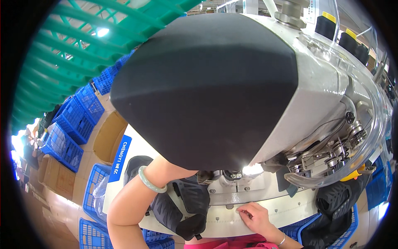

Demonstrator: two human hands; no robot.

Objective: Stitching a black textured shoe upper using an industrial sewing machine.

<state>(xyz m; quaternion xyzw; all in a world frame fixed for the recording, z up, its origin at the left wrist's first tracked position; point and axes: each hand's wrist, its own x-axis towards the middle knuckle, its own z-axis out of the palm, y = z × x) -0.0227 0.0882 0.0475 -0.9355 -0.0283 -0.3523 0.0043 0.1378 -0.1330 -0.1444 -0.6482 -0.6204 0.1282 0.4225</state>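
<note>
A large sewing machine with a black cover [211, 87] fills the middle. My left arm, with a pale green bangle [151, 181], reaches up behind that cover, so the left hand's fingers are hidden. Below the arm, several black patterned shoe uppers [196, 198] lie on the white machine table [265, 211]. My right hand [256, 218] rests at the table's front edge, beside a printed scale. Its fingers are curled in toward the thumb; whatever they hold, if anything, cannot be made out. The machine's needle area is mostly covered from above.
A green plastic basket [70, 58] overhangs the upper left. Blue crates [74, 118] and cardboard boxes [62, 178] stand on the floor at left. More black uppers [335, 201] hang over a blue crate at right, near exposed machine parts and a clear guard [379, 124].
</note>
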